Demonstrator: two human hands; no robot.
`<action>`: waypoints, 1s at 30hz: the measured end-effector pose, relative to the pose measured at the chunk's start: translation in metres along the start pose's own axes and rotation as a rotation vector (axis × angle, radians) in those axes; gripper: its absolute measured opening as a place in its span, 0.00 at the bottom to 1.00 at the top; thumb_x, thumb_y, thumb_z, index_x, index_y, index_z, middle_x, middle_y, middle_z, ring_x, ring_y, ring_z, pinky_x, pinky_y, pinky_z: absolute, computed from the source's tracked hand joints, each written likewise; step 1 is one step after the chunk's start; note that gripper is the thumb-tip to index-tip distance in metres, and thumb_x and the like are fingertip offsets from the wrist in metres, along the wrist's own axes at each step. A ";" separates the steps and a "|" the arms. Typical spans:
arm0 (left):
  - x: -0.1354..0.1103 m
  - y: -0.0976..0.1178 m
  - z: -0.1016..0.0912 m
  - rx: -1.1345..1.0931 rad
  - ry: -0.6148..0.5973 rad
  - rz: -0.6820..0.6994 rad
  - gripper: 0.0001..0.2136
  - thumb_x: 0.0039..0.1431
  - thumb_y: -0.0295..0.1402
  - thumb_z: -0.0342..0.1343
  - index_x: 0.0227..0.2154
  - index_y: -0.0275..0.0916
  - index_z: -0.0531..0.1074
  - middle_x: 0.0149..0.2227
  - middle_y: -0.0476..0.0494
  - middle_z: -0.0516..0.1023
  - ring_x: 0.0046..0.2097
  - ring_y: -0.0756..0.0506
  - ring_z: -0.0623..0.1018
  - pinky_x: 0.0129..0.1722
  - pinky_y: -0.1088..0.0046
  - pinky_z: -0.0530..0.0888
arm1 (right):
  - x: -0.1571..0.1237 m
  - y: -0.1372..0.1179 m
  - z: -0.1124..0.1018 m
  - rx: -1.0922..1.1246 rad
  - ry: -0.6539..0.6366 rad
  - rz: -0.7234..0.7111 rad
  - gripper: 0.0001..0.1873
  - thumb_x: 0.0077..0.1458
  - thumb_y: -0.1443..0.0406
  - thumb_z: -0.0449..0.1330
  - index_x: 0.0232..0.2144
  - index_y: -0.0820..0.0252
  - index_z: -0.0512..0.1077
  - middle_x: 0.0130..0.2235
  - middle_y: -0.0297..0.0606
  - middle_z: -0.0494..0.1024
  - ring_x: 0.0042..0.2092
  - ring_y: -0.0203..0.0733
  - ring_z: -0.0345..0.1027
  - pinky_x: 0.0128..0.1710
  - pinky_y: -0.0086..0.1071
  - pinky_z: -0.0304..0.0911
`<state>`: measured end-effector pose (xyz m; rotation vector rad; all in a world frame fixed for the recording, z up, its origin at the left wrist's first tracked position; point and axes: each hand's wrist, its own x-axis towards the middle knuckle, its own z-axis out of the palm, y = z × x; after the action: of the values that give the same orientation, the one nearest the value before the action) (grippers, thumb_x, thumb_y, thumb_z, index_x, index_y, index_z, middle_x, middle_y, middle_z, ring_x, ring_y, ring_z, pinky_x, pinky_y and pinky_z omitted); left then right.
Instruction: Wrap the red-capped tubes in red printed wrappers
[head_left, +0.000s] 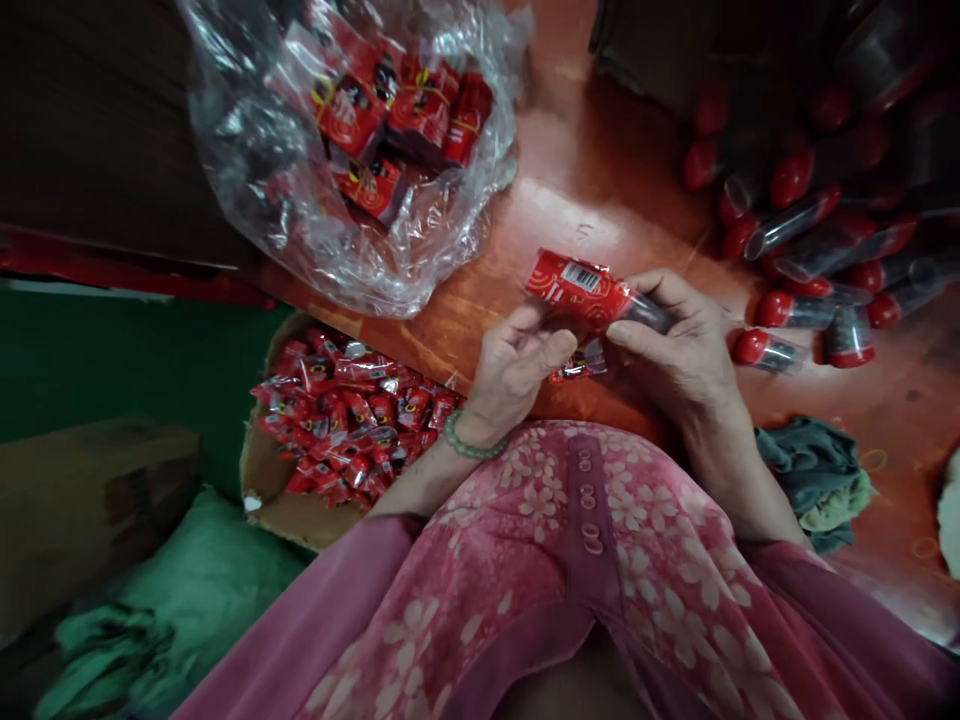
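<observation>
My right hand [679, 345] grips a clear plastic tube [645, 312] whose end is wrapped in a red printed packet [574, 287] with a barcode. My left hand [517, 365], with a green bead bracelet at the wrist, has its fingers curled against the packet's lower side. Below both hands a small red wrapped sachet [574, 365] peeks out; which hand holds it I cannot tell. Both hands hover over the red floor, above my pink flowered lap.
A cardboard tray [274, 480] of several small red sachets [345, 415] lies at the left. A clear plastic bag [247, 150] with bundled red packets [409, 110] sits behind it. Several clear tubes with red caps [795, 215] lie at the right. A green cloth [814, 470] is by my right arm.
</observation>
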<state>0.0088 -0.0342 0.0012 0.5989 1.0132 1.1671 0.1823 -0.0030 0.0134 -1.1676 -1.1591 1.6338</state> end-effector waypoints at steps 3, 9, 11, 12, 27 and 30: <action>0.004 -0.003 0.008 -0.051 0.037 -0.016 0.19 0.51 0.50 0.70 0.35 0.39 0.82 0.39 0.44 0.86 0.47 0.41 0.84 0.54 0.60 0.80 | 0.003 0.003 0.008 0.065 -0.053 0.037 0.16 0.54 0.53 0.72 0.38 0.53 0.75 0.29 0.26 0.72 0.23 0.29 0.61 0.23 0.26 0.62; 0.016 0.004 0.014 -0.109 0.063 0.015 0.16 0.48 0.46 0.73 0.34 0.41 0.84 0.42 0.44 0.86 0.54 0.38 0.83 0.56 0.60 0.79 | 0.005 0.007 0.018 0.076 -0.040 0.032 0.15 0.58 0.50 0.68 0.37 0.53 0.74 0.29 0.27 0.72 0.23 0.28 0.61 0.22 0.24 0.61; 0.019 0.003 0.015 -0.089 0.080 0.018 0.17 0.47 0.47 0.73 0.34 0.41 0.84 0.43 0.44 0.86 0.54 0.37 0.82 0.54 0.61 0.80 | 0.006 0.008 0.017 0.063 -0.015 0.033 0.16 0.57 0.49 0.69 0.37 0.53 0.74 0.30 0.27 0.73 0.23 0.28 0.63 0.22 0.24 0.62; 0.020 0.002 0.015 -0.075 0.082 0.015 0.17 0.47 0.47 0.73 0.35 0.41 0.83 0.44 0.44 0.86 0.53 0.38 0.83 0.52 0.63 0.81 | 0.007 0.008 0.016 0.058 -0.011 0.040 0.17 0.55 0.48 0.69 0.37 0.53 0.75 0.30 0.27 0.74 0.23 0.29 0.65 0.21 0.24 0.63; 0.027 -0.012 0.018 0.035 0.052 -0.011 0.24 0.46 0.56 0.70 0.31 0.38 0.80 0.34 0.45 0.83 0.34 0.46 0.82 0.31 0.71 0.77 | 0.006 0.022 0.023 -0.015 0.103 0.037 0.24 0.58 0.40 0.62 0.38 0.52 0.70 0.32 0.29 0.72 0.26 0.32 0.65 0.27 0.28 0.65; 0.029 -0.009 0.016 0.026 0.059 0.044 0.23 0.45 0.53 0.72 0.36 0.40 0.81 0.39 0.44 0.85 0.41 0.44 0.83 0.37 0.70 0.79 | 0.004 0.018 0.024 -0.020 0.033 0.014 0.24 0.57 0.41 0.63 0.39 0.52 0.69 0.36 0.30 0.73 0.31 0.34 0.68 0.33 0.29 0.69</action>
<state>0.0288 -0.0084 -0.0083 0.6127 1.0716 1.2182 0.1570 -0.0096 -0.0012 -1.2136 -1.1517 1.6108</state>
